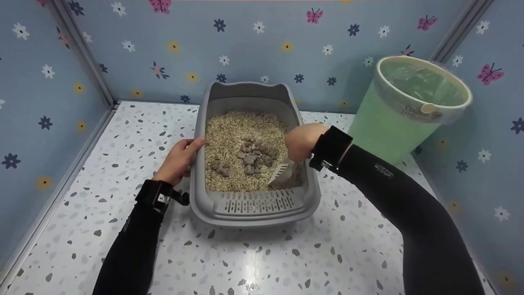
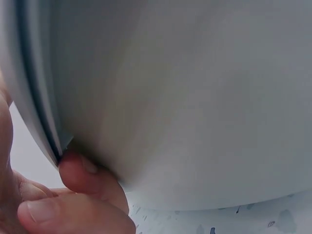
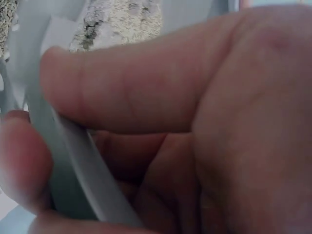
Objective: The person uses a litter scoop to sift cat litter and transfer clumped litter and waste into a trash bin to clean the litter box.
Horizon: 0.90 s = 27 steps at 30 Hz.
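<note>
A grey litter box (image 1: 256, 219) stands on the floor, filled with tan pellet litter (image 1: 229, 127). Dark clumps (image 1: 256, 155) are heaped near the middle, and a smaller group of clumps (image 1: 221, 168) lies at the left. My left hand (image 1: 180, 157) grips the box's left rim, thumb on top; in the left wrist view its curled fingers (image 2: 92, 183) touch the rim's underside. My right hand (image 1: 305, 141) holds a slotted litter scoop (image 1: 281, 173) by its handle (image 3: 92, 170). The scoop's blade dips into the litter at the front right.
A green bin (image 1: 385, 123) with a clear liner and pale rim stands at the back right. Flower-patterned panels (image 1: 254, 53) wall the back and both sides. Speckled flooring (image 1: 254, 262) surrounds the box.
</note>
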Motion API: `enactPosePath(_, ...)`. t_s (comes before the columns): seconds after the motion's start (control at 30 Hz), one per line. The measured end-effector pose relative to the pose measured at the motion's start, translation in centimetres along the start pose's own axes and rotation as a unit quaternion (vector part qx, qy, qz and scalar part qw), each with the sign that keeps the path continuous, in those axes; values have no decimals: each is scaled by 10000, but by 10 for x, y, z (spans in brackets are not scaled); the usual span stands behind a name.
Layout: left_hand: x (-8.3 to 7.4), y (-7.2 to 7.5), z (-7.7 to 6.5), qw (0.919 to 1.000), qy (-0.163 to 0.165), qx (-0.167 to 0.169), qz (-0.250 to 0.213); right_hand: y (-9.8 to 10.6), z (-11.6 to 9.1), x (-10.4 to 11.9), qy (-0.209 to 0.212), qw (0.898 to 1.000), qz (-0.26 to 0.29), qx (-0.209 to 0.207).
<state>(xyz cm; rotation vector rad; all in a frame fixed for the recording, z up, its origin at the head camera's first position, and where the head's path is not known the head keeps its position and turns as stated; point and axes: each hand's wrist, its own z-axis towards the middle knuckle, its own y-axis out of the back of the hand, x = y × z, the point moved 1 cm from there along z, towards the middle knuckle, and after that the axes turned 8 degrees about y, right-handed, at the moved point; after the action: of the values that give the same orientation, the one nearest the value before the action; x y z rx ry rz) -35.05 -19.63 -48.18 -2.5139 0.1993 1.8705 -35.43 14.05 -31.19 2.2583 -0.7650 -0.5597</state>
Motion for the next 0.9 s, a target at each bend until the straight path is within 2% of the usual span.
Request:
enactPosePath(0.07,2,0,0,10000,7,-2,1,-3,5,4,-553,9949,753,-372)
enactPosePath(0.2,3,1,0,10000,-3,-14,-27,-8,20,12,-657,9937,794,-448)
enactPosePath(0.43,0,2,-1,10000,-21,-68,39,-15,46,10,-762,9821,1458,-914)
enactPosePath(0.5,0,2,-1,10000,-22,-69,32,-14,51,7,-760,9799,1562,-982)
enactPosePath(0.63,-1,2,-2,10000,-30,-40,11,-12,59,0,-605,9844,1388,-894)
enactPosePath(0.77,0,2,-1,10000,-23,-2,63,-13,63,-4,-518,9851,1434,-792)
enactPosePath(0.9,1,1,1,10000,-53,19,22,-15,62,-7,-460,9828,1445,-1051)
